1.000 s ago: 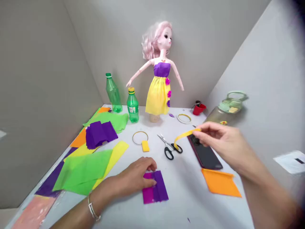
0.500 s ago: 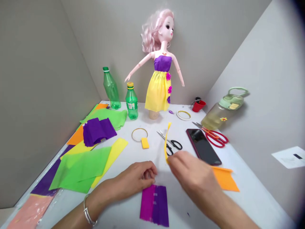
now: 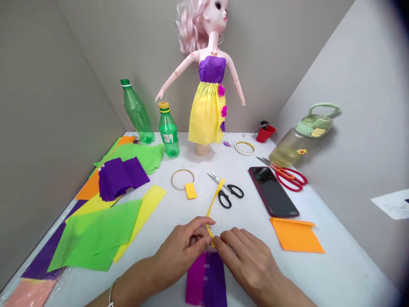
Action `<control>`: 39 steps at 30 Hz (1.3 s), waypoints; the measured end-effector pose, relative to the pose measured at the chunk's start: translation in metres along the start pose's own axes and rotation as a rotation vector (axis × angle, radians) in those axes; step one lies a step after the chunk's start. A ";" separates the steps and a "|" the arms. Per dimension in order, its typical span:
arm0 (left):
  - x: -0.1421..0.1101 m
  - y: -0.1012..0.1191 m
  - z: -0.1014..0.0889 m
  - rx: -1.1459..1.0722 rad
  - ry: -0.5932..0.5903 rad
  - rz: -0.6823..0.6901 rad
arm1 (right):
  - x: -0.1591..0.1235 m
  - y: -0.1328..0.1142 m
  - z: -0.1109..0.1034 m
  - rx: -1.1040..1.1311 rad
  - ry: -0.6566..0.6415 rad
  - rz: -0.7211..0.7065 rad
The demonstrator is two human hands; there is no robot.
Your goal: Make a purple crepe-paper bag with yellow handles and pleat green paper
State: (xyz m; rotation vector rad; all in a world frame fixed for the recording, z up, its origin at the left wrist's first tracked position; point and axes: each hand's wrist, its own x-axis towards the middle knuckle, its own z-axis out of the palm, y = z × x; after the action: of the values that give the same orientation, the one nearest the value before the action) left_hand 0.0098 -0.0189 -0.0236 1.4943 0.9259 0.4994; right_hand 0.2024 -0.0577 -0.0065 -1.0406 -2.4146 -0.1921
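Observation:
A narrow yellow strip (image 3: 214,197) stands up from between my hands and leans to the right at its top. My left hand (image 3: 187,249), curled with thumb and forefinger close together, is at its lower end. From the other side my right hand (image 3: 247,258) meets it, fingers pressed together on the same end. Below the fingertips lies a flat piece, half magenta and half purple (image 3: 206,283), its upper edge partly hidden by my hands. Small black-handled scissors (image 3: 230,187) lie with blades spread just beyond the strip.
At the back stands a doll (image 3: 212,70) in a purple and yellow dress. Green bottles (image 3: 170,134), green sheets (image 3: 102,232) and a purple crumpled piece (image 3: 123,177) are leftward. A phone (image 3: 273,192), red-handled scissors (image 3: 289,175), a water bottle (image 3: 298,134) and orange sheet (image 3: 297,235) are rightward.
My right hand has brought the yellow strip down and left to my left hand, above the magenta and purple piece. The view has tipped slightly downward.

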 end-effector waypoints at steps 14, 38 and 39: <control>0.004 0.004 0.007 -0.161 0.156 -0.129 | -0.006 0.017 -0.002 0.619 -0.250 0.624; 0.007 0.003 0.025 0.459 0.261 0.064 | -0.003 0.017 0.005 0.665 -0.300 0.784; 0.007 0.002 0.025 0.471 0.259 0.072 | -0.004 0.017 0.005 0.651 -0.305 0.779</control>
State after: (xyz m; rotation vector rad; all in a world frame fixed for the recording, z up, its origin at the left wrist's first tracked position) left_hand 0.0338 -0.0286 -0.0271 1.9221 1.2567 0.5611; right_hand 0.2145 -0.0467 -0.0143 -1.6270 -1.8729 0.9977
